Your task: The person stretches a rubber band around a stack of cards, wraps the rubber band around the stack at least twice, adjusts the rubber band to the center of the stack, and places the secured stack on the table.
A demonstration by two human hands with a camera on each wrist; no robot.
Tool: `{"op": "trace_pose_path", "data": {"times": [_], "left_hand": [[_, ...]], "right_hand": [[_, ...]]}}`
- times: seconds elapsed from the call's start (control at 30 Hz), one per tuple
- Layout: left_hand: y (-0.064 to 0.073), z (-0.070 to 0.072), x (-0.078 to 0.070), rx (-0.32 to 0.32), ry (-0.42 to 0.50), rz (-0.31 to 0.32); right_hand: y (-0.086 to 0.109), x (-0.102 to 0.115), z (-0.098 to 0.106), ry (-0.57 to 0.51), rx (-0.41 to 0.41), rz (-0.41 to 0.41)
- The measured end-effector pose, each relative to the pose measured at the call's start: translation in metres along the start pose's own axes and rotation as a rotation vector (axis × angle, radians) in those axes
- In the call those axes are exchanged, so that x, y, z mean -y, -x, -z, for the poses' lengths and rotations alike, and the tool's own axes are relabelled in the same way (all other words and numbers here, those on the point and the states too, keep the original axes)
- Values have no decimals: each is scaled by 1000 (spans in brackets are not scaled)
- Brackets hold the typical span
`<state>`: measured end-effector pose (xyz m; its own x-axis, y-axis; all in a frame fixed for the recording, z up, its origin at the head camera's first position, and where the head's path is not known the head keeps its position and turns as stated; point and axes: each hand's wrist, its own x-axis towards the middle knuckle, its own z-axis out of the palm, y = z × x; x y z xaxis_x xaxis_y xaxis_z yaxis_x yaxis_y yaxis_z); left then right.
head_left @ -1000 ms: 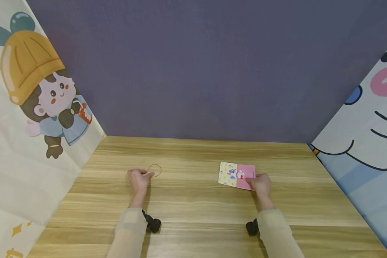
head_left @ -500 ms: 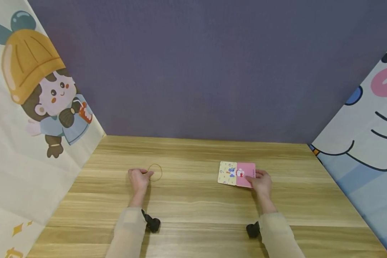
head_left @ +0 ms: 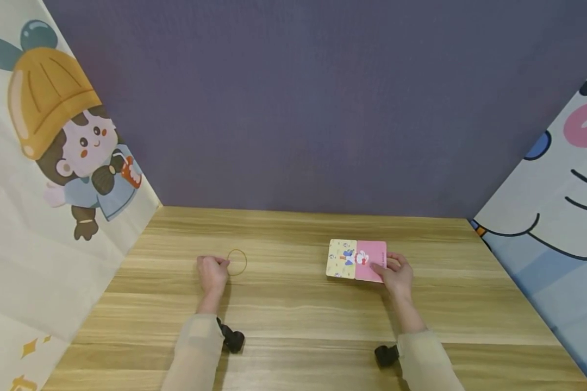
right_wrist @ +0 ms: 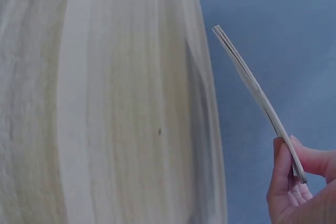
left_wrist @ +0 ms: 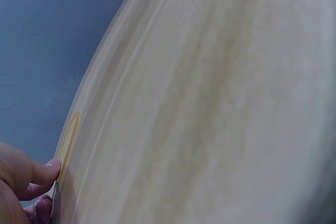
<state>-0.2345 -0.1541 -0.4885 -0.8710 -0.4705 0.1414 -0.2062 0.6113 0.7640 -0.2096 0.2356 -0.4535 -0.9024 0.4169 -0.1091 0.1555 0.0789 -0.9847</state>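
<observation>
Both hands pinch: left hand [head_left: 212,272], thin yellow loop [left_wrist: 70,146]; right hand [head_left: 398,278], pink-and-yellow rectangular booklet [head_left: 355,260] (raised), toward the counter's back edge [head_left: 293,216].

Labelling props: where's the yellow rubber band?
Head view, left of centre: the rubber band is pinched in the left hand, the pink-and-yellow booklet to its right.

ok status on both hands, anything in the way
Left hand pinches yellow rubber band. Right hand grips pink-and-yellow booklet above wooden table. No obstruction visible between them.
</observation>
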Motion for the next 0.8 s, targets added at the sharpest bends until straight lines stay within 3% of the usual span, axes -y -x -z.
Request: {"op": "trace_pose_path", "data": {"times": [0.2,0.37,0.63,0.8], "left_hand": [[1,2,-1,10,-22,-1],[2,6,-8,20,36,-28],[7,10,-20,150,414,-6],[14,15,-28,205,520,17]], "right_hand": [[-27,-39,4,-79,-18,12],[-42,-57,8,-123,-38,28],[-39,-61,11,-171,-10,64],[-37,-66,7,-210,-14,57]]}}
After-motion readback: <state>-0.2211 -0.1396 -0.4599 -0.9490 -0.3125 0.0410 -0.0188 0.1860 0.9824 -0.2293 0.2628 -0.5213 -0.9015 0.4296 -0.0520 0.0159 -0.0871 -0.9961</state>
